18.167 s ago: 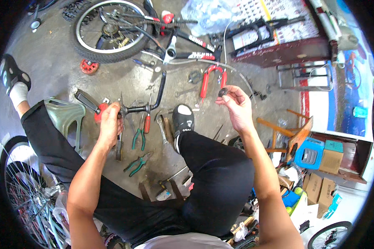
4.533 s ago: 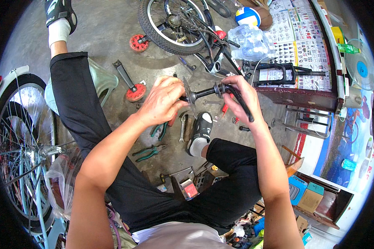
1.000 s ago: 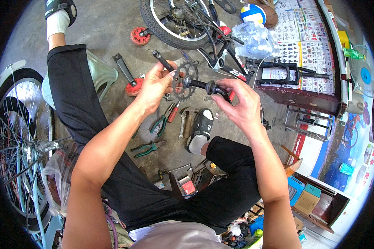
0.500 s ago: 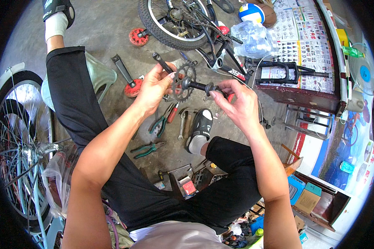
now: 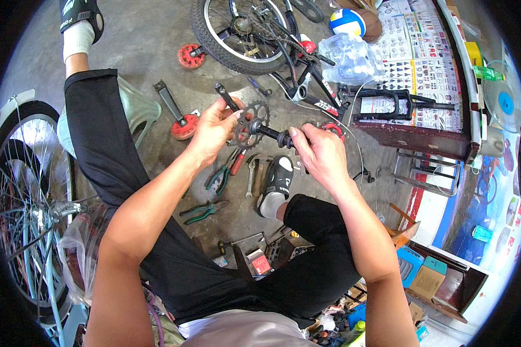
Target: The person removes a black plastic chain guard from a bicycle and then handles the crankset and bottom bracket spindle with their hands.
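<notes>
Just above the middle of the frame, you hold the crank assembly (image 5: 255, 124) between both hands. Its spindle runs nearly level, left to right. Your left hand (image 5: 214, 128) is closed around the toothed chainring (image 5: 250, 120) and crank arm (image 5: 227, 96). Your right hand (image 5: 318, 153) pinches the spindle's free end (image 5: 282, 137). Both hands are equally close, one at each end.

Between my hands the chainring (image 5: 252, 122) is dull, rusty toothed metal on a dark matt crank axle (image 5: 272, 134), while below my grip lie green rubber-handled pliers (image 5: 202, 211) on rough grey concrete floor (image 5: 156, 34).
</notes>
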A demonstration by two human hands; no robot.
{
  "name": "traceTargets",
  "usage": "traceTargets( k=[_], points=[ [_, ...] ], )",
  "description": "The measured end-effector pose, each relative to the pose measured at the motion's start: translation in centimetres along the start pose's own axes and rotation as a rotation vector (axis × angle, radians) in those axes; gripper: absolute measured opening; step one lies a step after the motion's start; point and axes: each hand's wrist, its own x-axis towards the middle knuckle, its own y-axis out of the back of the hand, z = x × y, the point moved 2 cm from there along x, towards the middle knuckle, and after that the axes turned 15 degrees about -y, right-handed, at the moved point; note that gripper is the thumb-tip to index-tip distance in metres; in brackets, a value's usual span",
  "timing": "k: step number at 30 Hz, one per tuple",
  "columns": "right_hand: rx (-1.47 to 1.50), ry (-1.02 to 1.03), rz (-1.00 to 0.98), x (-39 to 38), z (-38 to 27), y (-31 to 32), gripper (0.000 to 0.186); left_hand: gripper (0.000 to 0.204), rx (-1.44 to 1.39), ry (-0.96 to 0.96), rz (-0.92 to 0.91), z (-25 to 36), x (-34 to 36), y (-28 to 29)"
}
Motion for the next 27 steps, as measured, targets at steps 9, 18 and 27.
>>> traceTargets(
  k=[9, 18, 27],
  points=[
    [-0.069, 0.110, -0.083, -0.2, -0.1, 0.3, 0.038, 0.018, 0.028, 0.045, 0.013, -0.2, 0.1, 0.0],
    [-0.092, 0.228, -0.004, -0.4, -0.3, 0.5, 0.038, 0.018, 0.037, 0.032, 0.023, -0.4, 0.1, 0.2],
    [0.089, -0.068, -0.051, 0.2, 0.6, 0.9, 0.042, 0.019, 0.032, 0.046, 0.050, -0.2, 0.0, 0.2]
  ],
)
